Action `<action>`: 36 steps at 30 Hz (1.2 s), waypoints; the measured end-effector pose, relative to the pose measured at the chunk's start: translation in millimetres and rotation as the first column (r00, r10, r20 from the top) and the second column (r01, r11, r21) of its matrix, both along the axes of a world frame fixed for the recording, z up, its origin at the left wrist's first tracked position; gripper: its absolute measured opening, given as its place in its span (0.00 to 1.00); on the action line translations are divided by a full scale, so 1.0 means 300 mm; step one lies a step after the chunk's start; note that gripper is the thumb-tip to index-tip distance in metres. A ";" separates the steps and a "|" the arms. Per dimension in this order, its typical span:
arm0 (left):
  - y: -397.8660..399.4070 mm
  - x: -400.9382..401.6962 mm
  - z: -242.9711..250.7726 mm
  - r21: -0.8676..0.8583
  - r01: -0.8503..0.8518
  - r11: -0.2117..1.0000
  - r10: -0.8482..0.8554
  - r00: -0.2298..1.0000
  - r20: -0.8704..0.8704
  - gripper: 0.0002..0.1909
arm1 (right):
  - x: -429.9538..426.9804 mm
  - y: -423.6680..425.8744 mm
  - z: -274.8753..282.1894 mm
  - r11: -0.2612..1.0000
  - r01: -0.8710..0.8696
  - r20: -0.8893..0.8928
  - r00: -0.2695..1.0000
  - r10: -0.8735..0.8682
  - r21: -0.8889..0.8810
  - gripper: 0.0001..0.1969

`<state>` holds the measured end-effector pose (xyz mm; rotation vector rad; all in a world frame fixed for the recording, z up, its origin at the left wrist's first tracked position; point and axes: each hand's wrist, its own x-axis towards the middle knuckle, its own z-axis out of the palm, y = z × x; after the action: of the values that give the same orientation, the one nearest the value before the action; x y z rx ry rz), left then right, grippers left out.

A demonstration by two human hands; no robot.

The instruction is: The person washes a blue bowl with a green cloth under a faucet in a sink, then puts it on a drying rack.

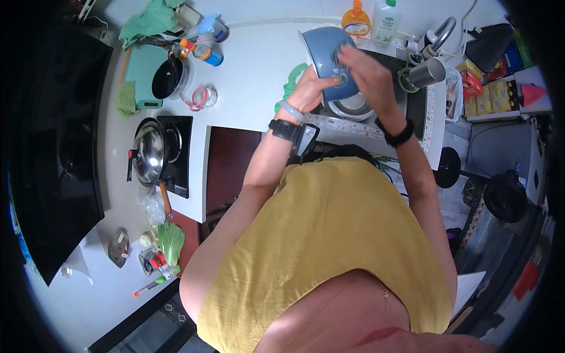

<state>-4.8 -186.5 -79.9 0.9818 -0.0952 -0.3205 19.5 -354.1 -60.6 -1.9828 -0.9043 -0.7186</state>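
Observation:
A blue bowl (324, 46) with a pale rim is tilted on its side at the near left of the sink. My left hand (314, 88) grips its lower edge, thumb on the blue outer wall. Against that outer wall lies my right hand (364, 70), its fingers blurred; whether they hold anything cannot be told. Below the bowl, a round white dish (352, 108) sits in the dark sink (399, 95). The metal faucet (443, 33) rises at the sink's right, beside a metal cylinder (427, 73).
An orange soap bottle (355, 22) and a clear bottle with a green cap (386, 22) stand behind the sink. Green coiled cloth or tubing (295, 79) lies to its left. Further left are a glass jar (207, 97), a black pan (167, 79) and a lidded wok (150, 152) by the stove.

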 end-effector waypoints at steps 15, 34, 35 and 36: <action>0.016 -0.023 0.001 0.010 -0.045 0.999 0.044 0.997 0.066 0.22 | -0.078 0.004 -0.041 0.998 0.028 0.020 0.999 -0.027 -0.049 0.16; 0.016 -0.012 0.007 0.078 -0.033 0.996 0.027 0.996 0.086 0.22 | 0.023 0.026 -0.003 0.999 0.046 -0.020 0.999 -0.046 -0.009 0.13; 0.021 -0.007 0.008 0.156 -0.021 0.988 0.011 0.998 0.062 0.21 | 0.082 0.042 0.025 0.998 0.055 -0.062 0.996 -0.057 -0.032 0.13; 0.018 -0.005 0.009 0.232 -0.002 0.973 -0.006 0.999 0.037 0.19 | 0.151 0.049 0.048 0.997 0.070 -0.066 0.995 -0.072 -0.028 0.13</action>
<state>-6.2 -181.0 -77.1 1.2199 -0.0942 -0.3199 64.7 -339.4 -46.0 -2.0581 -0.8110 -0.6794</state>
